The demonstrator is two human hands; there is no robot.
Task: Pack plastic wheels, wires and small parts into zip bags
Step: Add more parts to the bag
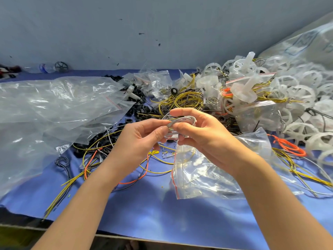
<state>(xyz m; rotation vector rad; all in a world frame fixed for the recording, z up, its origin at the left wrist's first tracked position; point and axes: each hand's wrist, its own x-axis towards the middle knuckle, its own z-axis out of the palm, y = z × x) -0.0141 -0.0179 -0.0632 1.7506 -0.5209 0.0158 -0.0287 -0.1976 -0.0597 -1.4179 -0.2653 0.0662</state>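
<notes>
Fingers (149, 123) curled, left hand (137, 141) and right hand (207, 134) pinching a whitish wire coil (182, 120) above the zip bag (207, 175). Probably light, springy; best gripped across its loops.

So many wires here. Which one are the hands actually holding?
The pale grey coil, pinched between the left hand and right hand. The yellow wires and orange wires lie loose on the table.

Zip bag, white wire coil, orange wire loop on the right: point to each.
zip bag (207, 177): head view, its clear front panel.
white wire coil (183, 120): head view, the top arc of its strands.
orange wire loop (292, 147): head view, the bundled strands.
</notes>
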